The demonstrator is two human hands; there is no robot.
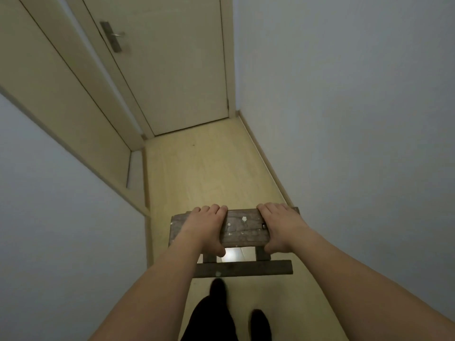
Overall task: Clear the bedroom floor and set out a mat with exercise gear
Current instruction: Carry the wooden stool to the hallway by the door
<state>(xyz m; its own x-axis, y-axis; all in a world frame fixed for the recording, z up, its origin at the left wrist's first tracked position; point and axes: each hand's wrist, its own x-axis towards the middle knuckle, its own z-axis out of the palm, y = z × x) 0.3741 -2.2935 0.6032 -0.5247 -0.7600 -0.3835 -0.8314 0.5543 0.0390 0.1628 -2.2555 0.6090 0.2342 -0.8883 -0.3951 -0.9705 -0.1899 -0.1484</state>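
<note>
Stool (242, 230), small, dark wood w/ pale paint specks, held off the floor (209, 173) in a narrow passage, closed door (170, 65) ahead. Left hand (205, 226) clamped on seat's left end, fingers over far edge, thumb under near edge. Right hand (278, 223) gripping right end the same way. Lower rail (243, 268) & legs hang below seat, toward the body. Judged: rigid, rough-surfaced so not slippery, light enough for a two-hand carry. Best hold = seat ends, as now; rail looks thinner, poorer grip. Walls close both sides, so corners may knock.
</note>
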